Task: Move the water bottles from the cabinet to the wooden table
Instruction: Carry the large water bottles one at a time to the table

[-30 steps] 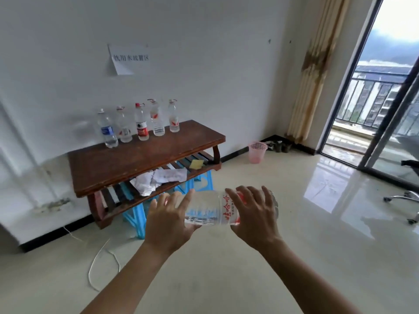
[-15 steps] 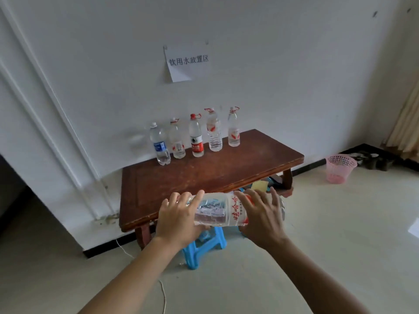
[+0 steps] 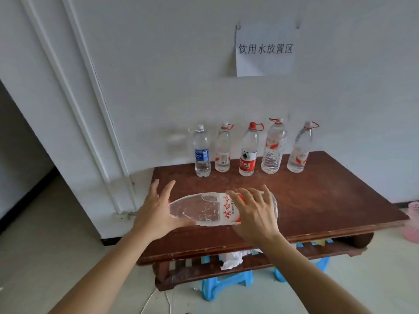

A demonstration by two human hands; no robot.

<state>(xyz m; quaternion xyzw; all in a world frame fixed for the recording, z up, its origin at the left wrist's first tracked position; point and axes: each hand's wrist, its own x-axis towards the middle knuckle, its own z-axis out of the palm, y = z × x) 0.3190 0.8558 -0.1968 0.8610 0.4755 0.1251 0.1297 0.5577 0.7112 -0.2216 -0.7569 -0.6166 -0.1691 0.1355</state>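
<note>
clear water bottle (image 3: pixel 199 209), red-lettered white label (image 3: pixel 227 211), held sideways

I hold the water bottle (image 3: pixel 204 209) on its side over the front half of the wooden table (image 3: pixel 328 200), my left hand (image 3: pixel 156 214) at its left end and my right hand (image 3: pixel 254 214) over its right. Behind it, a row of five bottles (image 3: pixel 248 152) stands along the table's back edge by the wall, below a paper sign (image 3: pixel 265 51). Under the tabletop a lower shelf (image 3: pixel 192 270) carries crumpled paper (image 3: pixel 231 259), a stool (image 3: pixel 224 284) stands beneath, and a basket (image 3: pixel 412 223) sits on the floor to the right.
</note>
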